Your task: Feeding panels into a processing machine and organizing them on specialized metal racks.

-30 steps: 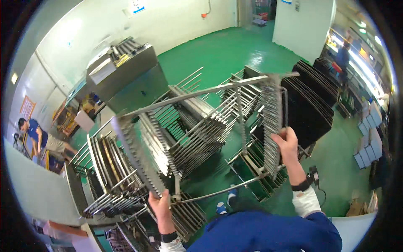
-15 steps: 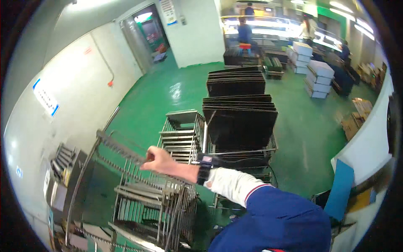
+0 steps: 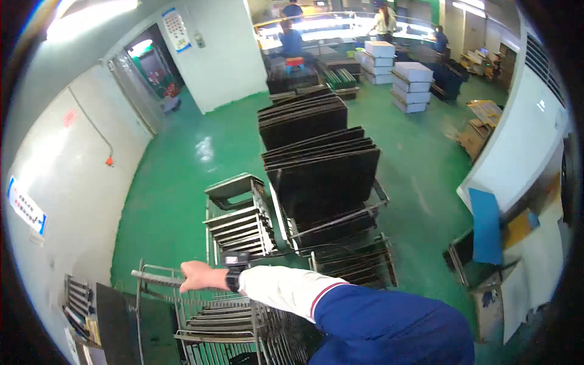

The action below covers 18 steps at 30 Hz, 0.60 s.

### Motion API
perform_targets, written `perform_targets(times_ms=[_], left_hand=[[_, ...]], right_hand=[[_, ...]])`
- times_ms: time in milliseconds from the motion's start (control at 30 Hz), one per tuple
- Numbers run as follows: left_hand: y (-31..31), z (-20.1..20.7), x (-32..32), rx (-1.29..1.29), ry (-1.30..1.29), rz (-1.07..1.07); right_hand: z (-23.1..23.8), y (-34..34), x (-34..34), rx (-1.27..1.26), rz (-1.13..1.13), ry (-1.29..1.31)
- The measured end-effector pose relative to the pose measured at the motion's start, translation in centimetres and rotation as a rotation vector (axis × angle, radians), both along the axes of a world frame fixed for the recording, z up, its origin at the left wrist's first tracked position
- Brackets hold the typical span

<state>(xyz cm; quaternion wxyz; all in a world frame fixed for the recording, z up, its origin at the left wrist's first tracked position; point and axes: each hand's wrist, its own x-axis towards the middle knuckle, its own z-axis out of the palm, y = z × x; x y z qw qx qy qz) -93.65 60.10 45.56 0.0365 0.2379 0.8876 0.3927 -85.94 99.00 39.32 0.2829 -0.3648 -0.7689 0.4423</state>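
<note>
My right hand (image 3: 199, 277) reaches across to the left, its fingers closed round the top rail (image 3: 159, 278) of a slatted metal rack (image 3: 222, 334). A black strap with a small device (image 3: 234, 275) sits on that wrist, below a white and blue sleeve. The rack's lower part runs out of the picture. Just beyond it stands a second slatted metal rack (image 3: 239, 228). To the right of that, upright black boards (image 3: 325, 185) are lined up on a metal cart frame (image 3: 334, 220). My left hand is out of the picture.
White boxes (image 3: 412, 88) are stacked farther back, near people at a brightly lit counter (image 3: 328, 33). A white wall (image 3: 79, 152) borders the left side. At right, a blue panel (image 3: 485, 225) leans among other boards. Cardboard (image 3: 477, 137) lies beyond it.
The view has swung to the right, so the surroundings sit farther left. My right hand, still on the rail, appears lower and farther left, and the rail looks less slanted.
</note>
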Motion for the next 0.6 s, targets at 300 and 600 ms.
perform_targets(times_ms=[300,600], left_hand=[[7.3,-1.6,-2.5,-0.132,-0.026,-0.225],[7.9,-1.5,-2.4,-0.160,-0.008,-0.290]], right_hand=[[-3.5,-1.2,-3.4,0.010,-0.135,-0.072],[-3.8,-3.8,1.8,0.071,-0.117,-0.067]])
